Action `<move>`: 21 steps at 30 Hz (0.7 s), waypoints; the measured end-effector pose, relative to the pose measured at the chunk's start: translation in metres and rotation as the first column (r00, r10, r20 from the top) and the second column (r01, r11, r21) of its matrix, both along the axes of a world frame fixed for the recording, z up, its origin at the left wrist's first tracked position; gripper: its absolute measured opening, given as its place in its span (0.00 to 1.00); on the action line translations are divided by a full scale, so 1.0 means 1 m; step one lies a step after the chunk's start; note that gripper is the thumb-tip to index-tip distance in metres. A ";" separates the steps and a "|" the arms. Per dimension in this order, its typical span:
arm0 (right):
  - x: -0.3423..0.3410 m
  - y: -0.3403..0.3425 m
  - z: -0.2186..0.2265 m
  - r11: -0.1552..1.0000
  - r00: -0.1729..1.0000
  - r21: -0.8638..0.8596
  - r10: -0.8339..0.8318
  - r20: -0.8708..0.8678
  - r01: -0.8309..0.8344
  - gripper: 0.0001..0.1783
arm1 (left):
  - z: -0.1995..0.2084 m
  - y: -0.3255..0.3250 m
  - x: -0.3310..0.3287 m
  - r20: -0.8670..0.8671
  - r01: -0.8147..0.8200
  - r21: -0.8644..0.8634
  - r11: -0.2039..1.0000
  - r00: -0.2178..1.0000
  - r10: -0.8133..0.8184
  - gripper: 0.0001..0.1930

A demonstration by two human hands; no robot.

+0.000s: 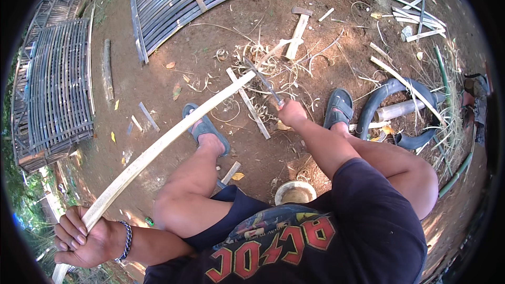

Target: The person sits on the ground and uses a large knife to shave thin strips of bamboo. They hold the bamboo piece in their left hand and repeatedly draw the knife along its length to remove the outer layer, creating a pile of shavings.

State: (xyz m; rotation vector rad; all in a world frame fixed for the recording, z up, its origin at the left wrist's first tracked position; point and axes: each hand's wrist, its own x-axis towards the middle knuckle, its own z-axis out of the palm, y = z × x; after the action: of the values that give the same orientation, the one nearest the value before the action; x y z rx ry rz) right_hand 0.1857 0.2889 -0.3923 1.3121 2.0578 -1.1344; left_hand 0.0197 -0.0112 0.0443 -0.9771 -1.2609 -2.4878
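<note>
At the lower left, my left hand [87, 239] is closed round the near end of a long, pale bamboo strip [163, 142]. The strip slants up and away toward the middle of the view, and its far part looks thinner and curved. My right hand [292, 113] grips the handle of a knife [268, 85] in front of my right foot. The knife's blade lies across the strip, touching or very near it. Curled shavings [258, 55] are scattered on the ground beneath the blade.
A hammer-like tool with a wooden handle [299, 34] lies beyond the knife. Slatted panels [179, 0] stand far and left [58, 84]. Loose strips [421, 16] and a black curved tube [376, 102] lie right. A round bowl [295, 192] sits between my legs.
</note>
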 end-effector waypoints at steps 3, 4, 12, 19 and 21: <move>0.017 -0.012 -0.002 0.977 0.964 0.118 0.195 -0.179 -0.176 0.22 | 0.001 -0.005 0.001 -0.013 0.004 -0.024 1.000 1.000 -0.005 0.23; 0.018 -0.004 -0.005 0.988 0.976 0.090 0.141 -0.167 -0.127 0.22 | -0.001 -0.003 0.000 -0.011 -0.015 -0.026 1.000 1.000 0.015 0.23; 0.013 -0.001 0.001 0.989 0.985 0.054 0.145 -0.094 -0.141 0.19 | 0.000 -0.015 -0.003 0.009 -0.006 -0.036 0.999 1.000 0.006 0.24; 0.020 0.037 -0.060 0.931 1.000 -0.365 -0.025 -0.004 0.021 0.18 | -0.004 -0.020 -0.019 0.045 0.064 -0.018 0.998 0.997 -0.063 0.23; 0.025 0.030 -0.052 0.935 0.993 -0.338 -0.116 -0.009 0.106 0.18 | -0.007 -0.026 -0.023 0.035 0.031 -0.035 0.999 0.999 -0.030 0.23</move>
State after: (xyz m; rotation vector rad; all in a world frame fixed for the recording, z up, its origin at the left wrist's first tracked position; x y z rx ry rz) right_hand 0.2102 0.3189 -0.4438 1.2561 1.7254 -1.4874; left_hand -0.0030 -0.0376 0.0372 -0.9725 -1.3146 -2.5243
